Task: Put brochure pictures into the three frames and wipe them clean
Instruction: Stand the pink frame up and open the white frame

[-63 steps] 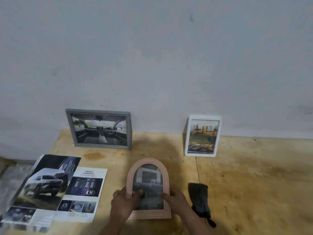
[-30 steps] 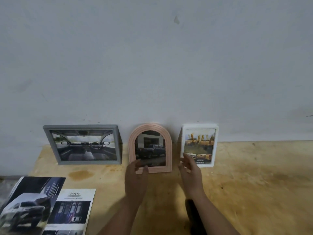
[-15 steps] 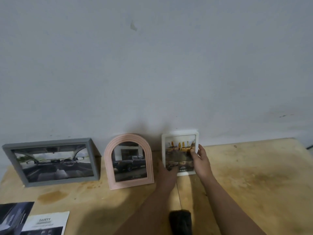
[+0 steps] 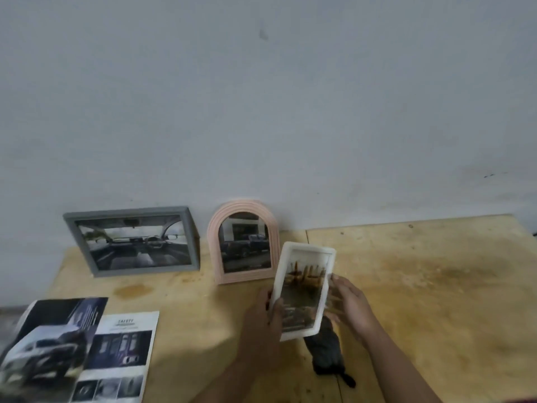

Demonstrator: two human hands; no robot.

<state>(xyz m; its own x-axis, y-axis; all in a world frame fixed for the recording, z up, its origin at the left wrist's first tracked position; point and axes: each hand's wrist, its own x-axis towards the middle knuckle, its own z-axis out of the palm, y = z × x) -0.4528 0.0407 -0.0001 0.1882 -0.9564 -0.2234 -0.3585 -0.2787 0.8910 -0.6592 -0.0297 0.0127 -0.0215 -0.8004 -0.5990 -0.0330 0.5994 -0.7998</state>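
Note:
Both hands hold the white frame [image 4: 304, 289] tilted above the wooden table [image 4: 421, 286]; its picture has yellow and brown tones. My left hand [image 4: 261, 324] grips its lower left edge, thumb on the front. My right hand [image 4: 350, 303] holds its right edge, fingers behind it. The pink arched frame [image 4: 242, 242], with a dark truck picture, leans against the wall. To its left stands the grey frame [image 4: 132, 241], showing a car interior. A dark cloth [image 4: 327, 356] lies on the table under the white frame.
An open car brochure [image 4: 78, 350] lies at the table's front left. A grey wall [image 4: 261, 112] rises right behind the frames. The table's right half shows bare, stained wood.
The pink arched frame went from flat on the table to leaning against the wall. Both hands then took the white frame from the wall and pulled it toward me, tilted.

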